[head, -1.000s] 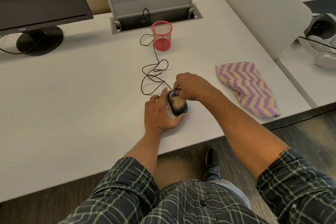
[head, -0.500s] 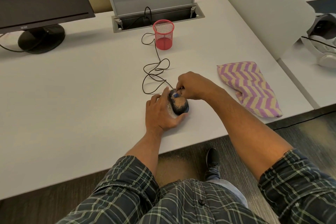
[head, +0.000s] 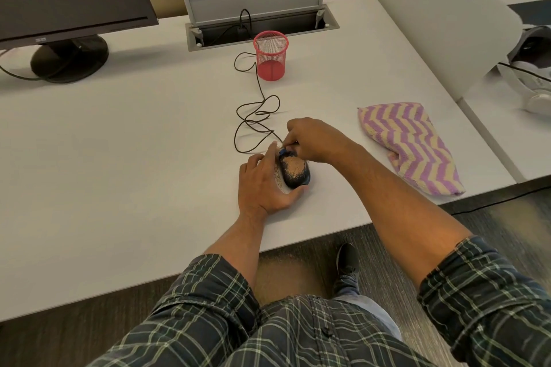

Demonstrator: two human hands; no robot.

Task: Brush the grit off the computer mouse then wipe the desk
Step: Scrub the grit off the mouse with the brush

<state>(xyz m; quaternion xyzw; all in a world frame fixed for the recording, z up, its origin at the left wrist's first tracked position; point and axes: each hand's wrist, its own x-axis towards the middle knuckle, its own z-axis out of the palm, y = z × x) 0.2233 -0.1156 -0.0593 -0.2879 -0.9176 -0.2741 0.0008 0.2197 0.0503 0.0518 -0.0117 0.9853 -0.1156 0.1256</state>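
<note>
Computer mouse point(head: 293, 171): black, coated in tan grit, on white counter point(head: 134, 143); cupped from its left side by left hand point(head: 265, 183), fingers curled round it, thumb under near end. Right hand point(head: 313, 140): fingers pinched on small blue brush point(head: 285, 152), tip at mouse's far end. Cord point(head: 253, 125): looped beyond fingers. Striped cloth point(head: 411, 146): right of right hand, apart. Red mesh cup point(head: 270, 55): farther back.

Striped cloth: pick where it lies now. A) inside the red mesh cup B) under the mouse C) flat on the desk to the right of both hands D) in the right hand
C: the striped cloth lies untouched on the desk, apart from the right hand working at the mouse.
</note>
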